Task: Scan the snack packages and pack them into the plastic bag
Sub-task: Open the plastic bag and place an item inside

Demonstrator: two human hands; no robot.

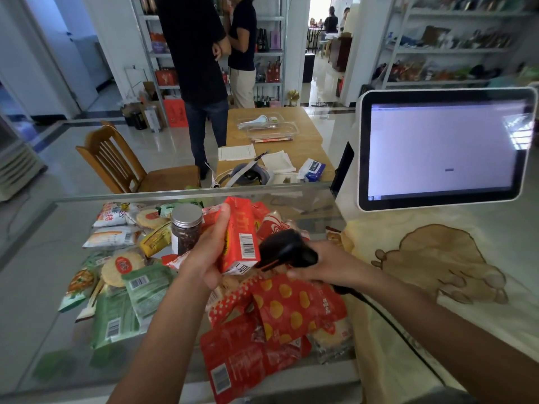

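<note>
My left hand (208,252) grips a red carton (240,228) upright over the counter, its barcode side turned right. My right hand (326,262) holds a black barcode scanner (287,249) whose head sits just right of that barcode, almost touching the carton. Below both hands lies a pile of snack packages: a red pouch with yellow dots (294,310), a red packet with a barcode (242,363), green packets (137,298) and round rice crackers (121,268). A pale plastic bag with a brown cartoon print (437,258) lies flat to the right.
A dark jar with a metal lid (186,228) stands among the snacks on the glass counter (43,287). A white touchscreen monitor (446,150) stands at the right. Beyond the counter are a wooden table (309,132), a chair (116,161) and two standing people (201,53).
</note>
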